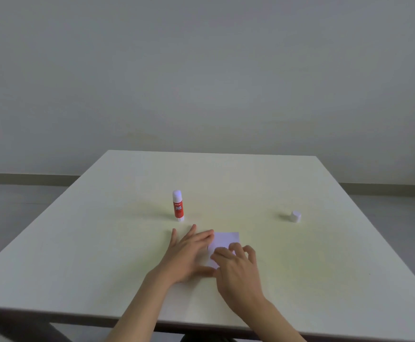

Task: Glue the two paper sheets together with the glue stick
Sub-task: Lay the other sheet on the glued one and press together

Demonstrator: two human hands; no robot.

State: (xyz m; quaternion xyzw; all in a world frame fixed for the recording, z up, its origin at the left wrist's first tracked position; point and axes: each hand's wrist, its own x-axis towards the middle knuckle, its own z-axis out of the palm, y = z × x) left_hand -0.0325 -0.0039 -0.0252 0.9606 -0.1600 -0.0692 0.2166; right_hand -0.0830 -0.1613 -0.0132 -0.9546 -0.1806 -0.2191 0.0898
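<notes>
Two hands lay flat on the paper near the middle of the cream table (300, 280), neither curled around anything. The left hand (189, 253) was spread palm down over the paper's left part, fingers splayed toward the far side, likely to pin the sheets so they would not slide. The right hand (238, 265) rested with bent fingers on the near right part, fingertips pressing down, which read as smoothing a glued join. The paper (226, 239) showed as a single pale rectangle between and beyond the fingers; whether two sheets lay stacked there could not be told, since the hands covered much of it and no second edge was clear. Just beyond the left hand, apart from it, the red glue stick (178, 206) stood upright, its white end up, set aside within reach. Well off to the right at about the same depth sat its small white cap (295, 216), so the stick was probably uncapped. Judging from this, the gluing seemed done and pressing was in hand.
</notes>
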